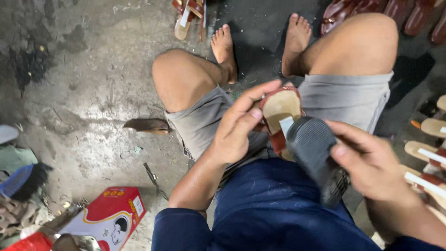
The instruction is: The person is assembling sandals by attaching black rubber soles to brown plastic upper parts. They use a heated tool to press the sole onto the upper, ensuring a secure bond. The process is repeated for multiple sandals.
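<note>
I sit with bare knees and feet over a concrete floor. My left hand (239, 125) grips a red sandal upper with a tan insole (280, 108), thumb pressed on its rim. My right hand (371, 162) holds a black ribbed sole (316, 153) by its near end, with the sole's far end laid against the tan insole. A white strip lies on the insole where the two parts meet. Both pieces hover above my lap, over grey shorts and a dark blue shirt.
Several tan sandals with red straps (429, 153) lie at the right. More red sandals (390, 11) and one pair (188, 16) lie at the top. A red carton (111, 216) sits lower left, a dark sole piece (148, 125) on the floor, rags (18, 176) at left.
</note>
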